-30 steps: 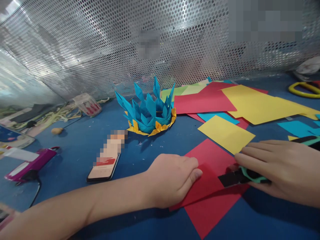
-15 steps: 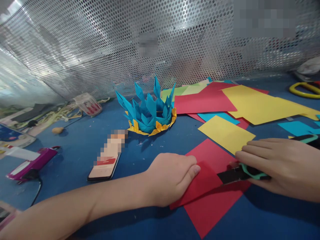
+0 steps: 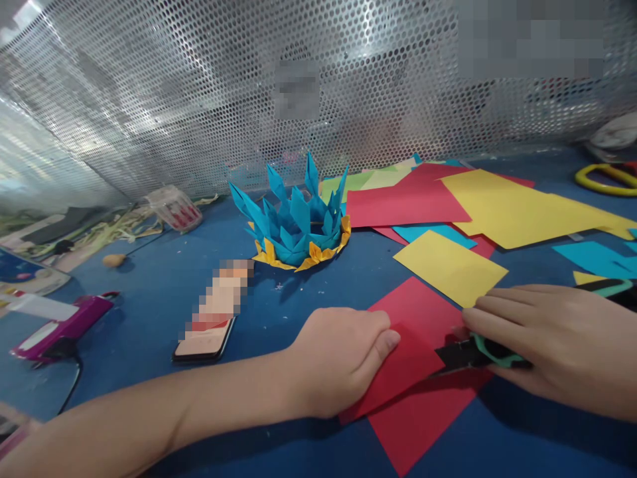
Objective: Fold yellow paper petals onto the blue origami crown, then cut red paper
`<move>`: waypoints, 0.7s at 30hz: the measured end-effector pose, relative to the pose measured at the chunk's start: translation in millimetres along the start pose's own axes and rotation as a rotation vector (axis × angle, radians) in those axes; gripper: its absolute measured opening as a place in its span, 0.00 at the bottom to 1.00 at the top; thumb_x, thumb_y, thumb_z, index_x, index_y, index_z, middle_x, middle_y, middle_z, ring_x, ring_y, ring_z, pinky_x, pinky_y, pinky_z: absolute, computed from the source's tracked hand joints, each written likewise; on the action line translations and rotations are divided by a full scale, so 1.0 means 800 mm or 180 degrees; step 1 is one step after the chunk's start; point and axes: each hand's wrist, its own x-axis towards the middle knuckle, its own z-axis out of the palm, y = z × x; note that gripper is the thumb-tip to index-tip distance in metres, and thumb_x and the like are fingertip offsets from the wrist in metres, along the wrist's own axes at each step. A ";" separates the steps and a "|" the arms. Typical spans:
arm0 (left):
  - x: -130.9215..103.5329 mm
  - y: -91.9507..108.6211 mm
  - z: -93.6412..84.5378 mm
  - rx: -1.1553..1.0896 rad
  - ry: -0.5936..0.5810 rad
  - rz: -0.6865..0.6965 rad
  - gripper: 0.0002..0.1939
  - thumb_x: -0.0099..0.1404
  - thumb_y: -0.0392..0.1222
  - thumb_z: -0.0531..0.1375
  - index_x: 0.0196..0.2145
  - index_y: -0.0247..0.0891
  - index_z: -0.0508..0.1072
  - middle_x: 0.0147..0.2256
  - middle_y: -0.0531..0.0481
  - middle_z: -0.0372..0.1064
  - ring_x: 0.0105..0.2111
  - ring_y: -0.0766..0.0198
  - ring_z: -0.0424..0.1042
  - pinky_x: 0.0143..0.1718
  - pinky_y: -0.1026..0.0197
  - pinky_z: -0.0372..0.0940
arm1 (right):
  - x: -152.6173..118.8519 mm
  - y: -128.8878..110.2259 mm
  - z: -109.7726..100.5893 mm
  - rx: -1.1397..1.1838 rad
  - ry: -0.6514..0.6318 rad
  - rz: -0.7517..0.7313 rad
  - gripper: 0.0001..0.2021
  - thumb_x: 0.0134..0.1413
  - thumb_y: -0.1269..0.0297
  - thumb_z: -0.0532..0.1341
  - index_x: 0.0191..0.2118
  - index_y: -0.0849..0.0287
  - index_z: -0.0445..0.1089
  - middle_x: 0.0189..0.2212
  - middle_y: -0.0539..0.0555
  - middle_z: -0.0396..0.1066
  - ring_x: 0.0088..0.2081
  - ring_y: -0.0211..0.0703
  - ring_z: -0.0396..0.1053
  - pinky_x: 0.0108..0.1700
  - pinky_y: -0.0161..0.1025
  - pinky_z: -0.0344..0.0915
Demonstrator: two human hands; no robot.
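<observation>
My left hand (image 3: pixel 348 358) is closed, pinching a sheet of red paper (image 3: pixel 415 362) between thumb and curled fingers. The sheet looks folded, with another red layer (image 3: pixel 418 428) lying beneath it on the table. My right hand (image 3: pixel 552 338) is wrapped round a black and teal utility knife (image 3: pixel 502 355). Its dark blade (image 3: pixel 448 358) points left and sits against the red paper's edge, the tip hidden under the upper layer. Just beyond the right fingers lies a small yellow sheet (image 3: pixel 450 265).
A blue and orange folded-paper crown (image 3: pixel 298 229) stands beyond my hands. A phone (image 3: pixel 206 332) and a purple glue gun (image 3: pixel 64 332) lie to the left. Red sheets (image 3: pixel 405 199) and yellow sheets (image 3: pixel 517 209) spread at the back right, near yellow-handled scissors (image 3: pixel 604 179).
My right hand has shifted slightly left and nearer to me with the knife. The left hand keeps its hold on the red paper, almost unmoved.
</observation>
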 end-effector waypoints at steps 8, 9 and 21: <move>0.002 0.002 -0.003 0.0024 -0.0075 -0.0082 0.20 0.76 0.48 0.35 0.30 0.42 0.57 0.29 0.52 0.68 0.30 0.60 0.68 0.30 0.59 0.55 | -0.005 0.006 0.003 0.0036 0.0111 0.0038 0.07 0.55 0.70 0.49 0.32 0.52 0.60 0.24 0.49 0.66 0.24 0.46 0.68 0.27 0.43 0.62; 0.002 0.003 -0.002 0.0011 -0.0068 -0.0100 0.20 0.76 0.48 0.35 0.30 0.42 0.57 0.29 0.52 0.68 0.30 0.60 0.68 0.30 0.59 0.55 | -0.004 0.003 0.003 0.0048 0.0123 0.0092 0.07 0.55 0.70 0.49 0.32 0.51 0.60 0.23 0.48 0.64 0.23 0.45 0.66 0.27 0.43 0.61; 0.005 0.004 -0.003 -0.0016 -0.0091 -0.0199 0.20 0.76 0.49 0.35 0.32 0.42 0.58 0.32 0.51 0.69 0.33 0.57 0.71 0.32 0.58 0.58 | -0.001 -0.011 0.003 -0.0025 0.0159 -0.0043 0.07 0.54 0.71 0.49 0.36 0.53 0.60 0.28 0.53 0.68 0.27 0.49 0.68 0.29 0.46 0.62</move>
